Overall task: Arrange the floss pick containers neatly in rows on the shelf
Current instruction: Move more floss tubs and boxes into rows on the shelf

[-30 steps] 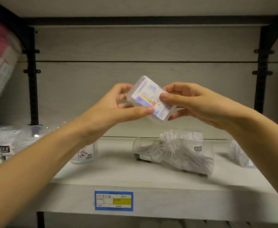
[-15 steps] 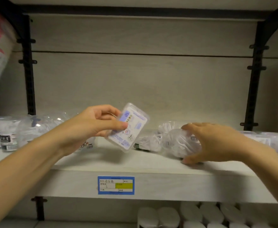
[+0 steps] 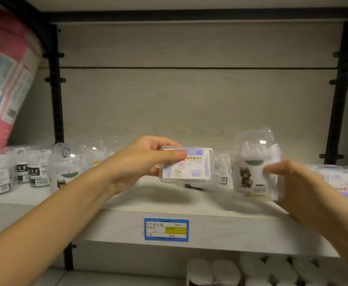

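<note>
So our left hand (image 3: 140, 162) is gripping a flat clear floss pick box (image 3: 187, 168), thumb across the top front edge and fingers wrapped behind it. The box is up off the shelf (image 3: 210, 221), casting a shadow on the board under it, and its label is facing us upside down.

Our right hand (image 3: 292, 182) is curled round a tall clear jar (image 3: 253, 162) with a domed lid and a little dog picture on the front. The jar is upright, just right of the box. It's a bit blurry, so we can't tell if its base is touching the shelf or not.

Between the two hands, further back, another small jar (image 3: 222, 170) peeks out. Left of the left hand there's a bunch of round clear containers (image 3: 34, 172) crowded together, and above those a pink package (image 3: 6, 79). Past the right hand there are more flat boxes (image 3: 342, 180) lying on the shelf. Below both hands a blue price tag (image 3: 166, 229) sits on the shelf's front edge, and under that some white rounded items (image 3: 251, 271) on the lower level.
</note>
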Tool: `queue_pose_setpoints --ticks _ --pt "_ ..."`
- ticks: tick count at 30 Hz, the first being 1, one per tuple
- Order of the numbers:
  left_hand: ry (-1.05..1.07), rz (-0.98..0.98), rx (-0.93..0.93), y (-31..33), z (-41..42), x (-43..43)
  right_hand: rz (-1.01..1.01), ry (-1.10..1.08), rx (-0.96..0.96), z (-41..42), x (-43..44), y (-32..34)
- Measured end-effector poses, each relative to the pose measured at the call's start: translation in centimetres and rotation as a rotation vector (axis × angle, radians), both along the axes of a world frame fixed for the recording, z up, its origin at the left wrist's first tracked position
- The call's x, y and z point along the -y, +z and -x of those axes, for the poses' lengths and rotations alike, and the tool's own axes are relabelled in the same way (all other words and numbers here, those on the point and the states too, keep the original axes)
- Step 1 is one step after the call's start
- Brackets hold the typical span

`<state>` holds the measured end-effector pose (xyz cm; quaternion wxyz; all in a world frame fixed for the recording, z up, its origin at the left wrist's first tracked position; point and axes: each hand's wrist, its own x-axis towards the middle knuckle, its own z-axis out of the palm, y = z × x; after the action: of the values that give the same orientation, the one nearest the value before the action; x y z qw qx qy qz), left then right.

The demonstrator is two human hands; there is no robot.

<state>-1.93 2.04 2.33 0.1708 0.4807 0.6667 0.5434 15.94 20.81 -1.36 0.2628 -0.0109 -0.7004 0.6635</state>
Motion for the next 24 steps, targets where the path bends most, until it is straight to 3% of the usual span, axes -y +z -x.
queue_pose_setpoints --ticks 3,6,9,12,17,24 --pt "-0.027 -0.032 0.082 -0.2 -0.2 0.0 0.205 0.054 -0.092 -0.2 1.2 0.2" --pt "0.011 -0.210 0.357 -1.0 -0.6 -0.6 0.353 0.118 -0.159 -0.2 2.1 0.3" --pt "-0.016 -0.401 0.643 -1.8 -1.5 -1.6 0.429 0.217 -0.157 0.4 3.0 0.0" --pt "-0.065 -0.530 0.774 -2.5 -2.7 -2.5 0.431 0.332 -0.146 1.4 4.1 -0.3" --pt "0.030 -0.501 0.678 -3.9 -3.8 -3.9 0.362 0.394 -0.124 2.5 4.9 -0.1" --pt "-0.005 -0.176 0.380 -2.0 -1.5 -2.4 0.287 0.409 0.009 1.3 2.6 1.1"
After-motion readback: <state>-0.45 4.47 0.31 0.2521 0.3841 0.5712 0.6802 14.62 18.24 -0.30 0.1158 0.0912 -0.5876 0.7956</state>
